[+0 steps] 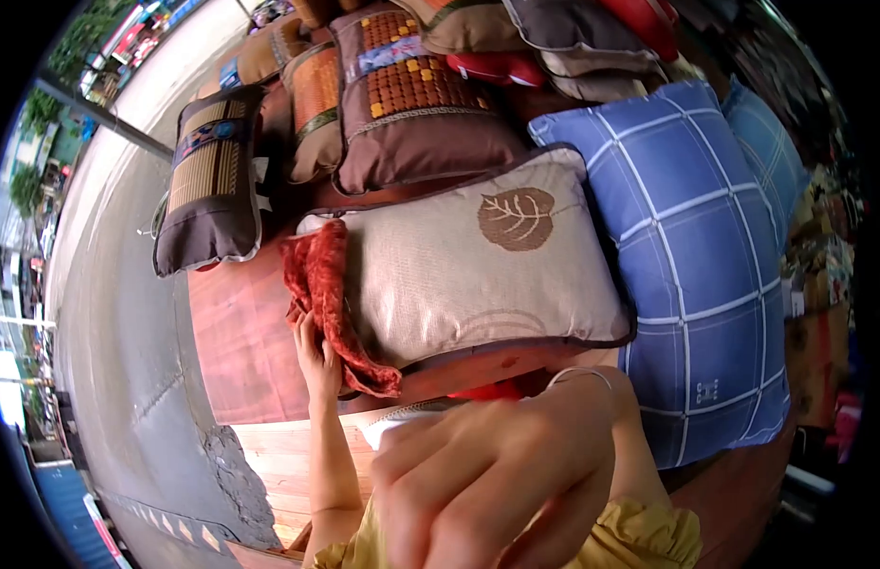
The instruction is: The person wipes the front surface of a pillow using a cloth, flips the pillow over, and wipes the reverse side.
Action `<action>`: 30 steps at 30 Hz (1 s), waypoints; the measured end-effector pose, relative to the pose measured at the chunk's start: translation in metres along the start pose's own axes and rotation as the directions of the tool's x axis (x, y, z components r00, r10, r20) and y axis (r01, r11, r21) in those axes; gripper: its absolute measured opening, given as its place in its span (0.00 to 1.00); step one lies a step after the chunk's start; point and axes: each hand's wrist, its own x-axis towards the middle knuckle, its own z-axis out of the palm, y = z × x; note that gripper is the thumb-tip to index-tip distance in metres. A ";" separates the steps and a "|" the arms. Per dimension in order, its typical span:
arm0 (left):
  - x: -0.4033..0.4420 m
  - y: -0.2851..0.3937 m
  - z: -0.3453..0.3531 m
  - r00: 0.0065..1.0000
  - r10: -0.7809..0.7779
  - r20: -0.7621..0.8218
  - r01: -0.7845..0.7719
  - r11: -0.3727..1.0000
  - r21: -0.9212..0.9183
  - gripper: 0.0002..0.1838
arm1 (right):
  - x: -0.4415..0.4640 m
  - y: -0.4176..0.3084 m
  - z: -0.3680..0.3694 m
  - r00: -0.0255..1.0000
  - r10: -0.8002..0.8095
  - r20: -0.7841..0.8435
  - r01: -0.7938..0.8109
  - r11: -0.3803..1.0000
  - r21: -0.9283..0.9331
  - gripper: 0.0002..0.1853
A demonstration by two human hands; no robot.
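Observation:
A beige pillow (421, 275) with a brown leaf print and dark piping lies on a reddish wooden table (240, 332). Bunched over its left end is a red plush cloth (321, 284). My left hand (314, 356) grips the cloth's lower left edge, fingers partly behind it. Raised close to the camera, my right hand (497, 474) is large and slightly blurred, its fingers curled downward. The fingertips are out of sight, so anything held there cannot be seen. A bracelet circles the right wrist.
Blue checked pillows (696, 256) lie at the right. Behind are brown pillows with beaded panels (411, 104) and more stacked cushions. A small striped pillow (210, 180) sits at the left table edge, beside a paved road (117, 313). Cartons (819, 351) stand far right.

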 end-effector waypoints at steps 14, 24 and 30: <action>0.076 0.168 0.090 0.836 0.506 0.212 -0.546 0.810 0.216 0.23 | 0.001 0.014 0.037 0.991 -0.100 -0.088 0.132 0.821 0.555 0.04; 0.076 0.152 0.079 0.875 0.442 0.199 -0.481 0.844 0.238 0.24 | 0.003 -0.012 0.033 0.985 0.161 -0.069 -0.106 0.863 0.493 0.04; 0.049 0.067 0.026 0.976 0.218 0.025 -0.218 0.946 0.240 0.26 | 0.004 0.013 0.029 0.969 -0.239 -0.060 0.244 0.892 0.381 0.09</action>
